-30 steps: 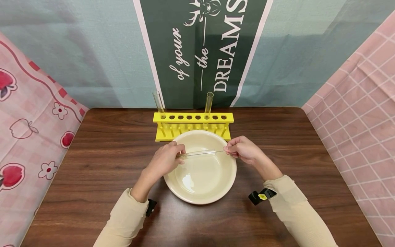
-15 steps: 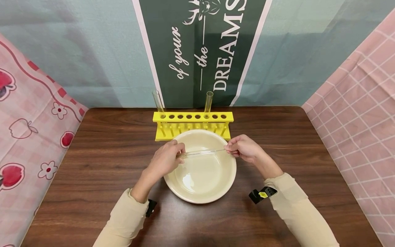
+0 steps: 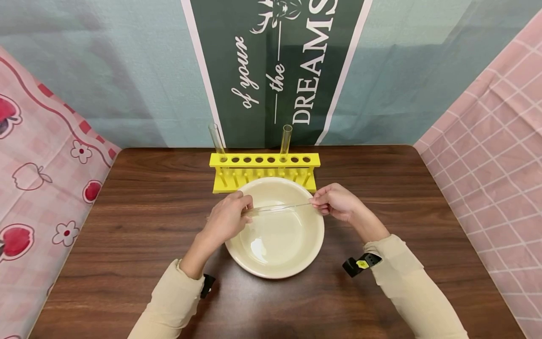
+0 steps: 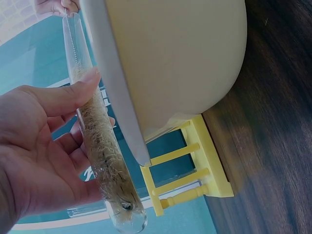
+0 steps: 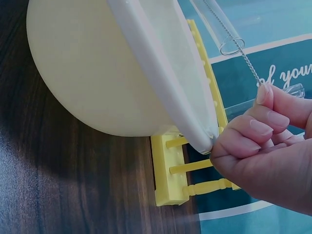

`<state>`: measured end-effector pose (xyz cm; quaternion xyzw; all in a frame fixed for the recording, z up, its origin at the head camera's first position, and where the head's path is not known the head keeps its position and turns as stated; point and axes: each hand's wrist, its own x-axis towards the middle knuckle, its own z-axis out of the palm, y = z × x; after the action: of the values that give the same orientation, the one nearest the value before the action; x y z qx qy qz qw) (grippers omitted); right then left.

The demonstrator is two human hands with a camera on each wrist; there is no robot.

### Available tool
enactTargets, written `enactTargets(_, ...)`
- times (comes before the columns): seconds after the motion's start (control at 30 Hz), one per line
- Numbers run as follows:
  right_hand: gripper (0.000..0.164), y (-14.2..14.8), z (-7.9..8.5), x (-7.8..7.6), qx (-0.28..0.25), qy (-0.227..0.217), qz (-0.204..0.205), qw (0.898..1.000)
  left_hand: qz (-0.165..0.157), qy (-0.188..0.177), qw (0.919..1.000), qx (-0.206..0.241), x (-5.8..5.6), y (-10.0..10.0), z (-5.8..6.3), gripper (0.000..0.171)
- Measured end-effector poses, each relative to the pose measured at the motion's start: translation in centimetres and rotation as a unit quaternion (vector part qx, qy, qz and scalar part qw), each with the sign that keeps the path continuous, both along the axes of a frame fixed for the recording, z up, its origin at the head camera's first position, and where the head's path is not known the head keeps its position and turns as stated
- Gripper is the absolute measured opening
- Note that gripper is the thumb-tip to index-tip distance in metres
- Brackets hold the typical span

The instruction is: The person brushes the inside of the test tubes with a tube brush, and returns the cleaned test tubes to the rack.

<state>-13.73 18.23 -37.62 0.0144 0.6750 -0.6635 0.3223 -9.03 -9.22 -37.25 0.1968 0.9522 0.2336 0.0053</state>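
Note:
My left hand (image 3: 228,217) grips a clear glass test tube (image 4: 73,48) near its closed end, holding it sideways over a cream basin (image 3: 275,245). Inside the tube lies the bristle head of a test tube brush (image 4: 105,141), reaching close to the rounded bottom in the left wrist view. The brush's twisted wire runs out through the open mouth. My right hand (image 3: 337,203) pinches that wire between thumb and forefinger, just beyond the tube's rim in the right wrist view. Its other fingers are curled in.
Behind the basin stands a yellow test tube rack (image 3: 264,161). It holds one upright test tube (image 3: 286,141) right of its middle and another test tube (image 3: 217,141), leaning slightly, at its left end. All rest on a dark wooden table (image 3: 161,197) before a fabric backdrop.
Both hands keep their hold over the basin. The right hand has shifted very slightly right and away, and the tube tilts a touch more. The rack and basin stay put.

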Motion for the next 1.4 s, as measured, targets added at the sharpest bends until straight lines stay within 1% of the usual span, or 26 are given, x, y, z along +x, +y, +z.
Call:
enactTargets(0.27, 0.031, 0.4, -0.4, -0.1, -0.028, -0.015, -0.007, 0.999, 0.01, 0.015, 0.9998, -0.006, 0.1, -0.2, 0.0, 0.024)
enactTargets(0.63, 0.037, 0.8, -0.7, 0.0, -0.058, -0.021, -0.007, 0.998, 0.021, 0.02, 0.9995, -0.013, 0.3, -0.7, 0.0, 0.023)
enactTargets(0.87, 0.038, 1.2, -0.9, 0.0, -0.074, -0.025, -0.007, 0.997, 0.022, 0.033, 0.9992, -0.006, 0.4, -1.2, -0.1, 0.024)
enactTargets(1.1, 0.039, 1.6, -1.2, 0.1, -0.086, -0.038, -0.008, 0.996, 0.023, 0.048, 0.9986, -0.001, 0.4, -1.8, -0.4, 0.025)
enactTargets(1.4, 0.04, 2.2, -1.2, 0.1, -0.087, -0.035, -0.012, 0.995, 0.024, 0.061, 0.9978, 0.013, 0.4, -2.7, -0.6, 0.027)
